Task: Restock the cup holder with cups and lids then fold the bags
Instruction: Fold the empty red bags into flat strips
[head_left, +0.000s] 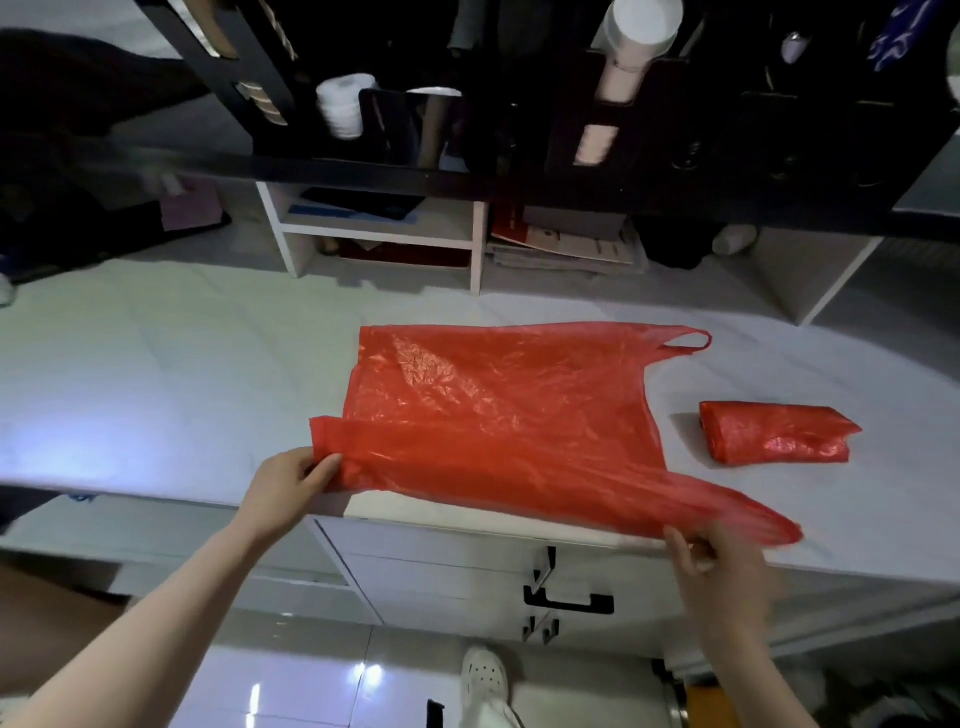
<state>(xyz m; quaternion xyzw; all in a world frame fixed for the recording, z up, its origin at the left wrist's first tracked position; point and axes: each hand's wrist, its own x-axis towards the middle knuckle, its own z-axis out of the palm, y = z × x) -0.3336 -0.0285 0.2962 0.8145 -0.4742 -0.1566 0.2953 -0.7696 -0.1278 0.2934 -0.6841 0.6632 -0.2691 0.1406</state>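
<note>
A red plastic bag (498, 410) lies spread flat on the white counter (156, 374), its near long edge lifted off the surface. My left hand (291, 483) pinches the bag's near left corner. My right hand (717, 561) grips the near right end, by the handle, at the counter's front edge. A second red bag (774, 432), folded into a small packet, sits to the right. The black cup holder (519, 114) stands at the back on a dark shelf, with white cup stacks (631, 52) and lids (340, 106) in its slots.
A white shelf unit (379, 234) with papers and boxes sits under the dark shelf. Below the counter's front edge are drawers with a black handle (569, 603). A white shoe (485, 675) shows on the tiled floor.
</note>
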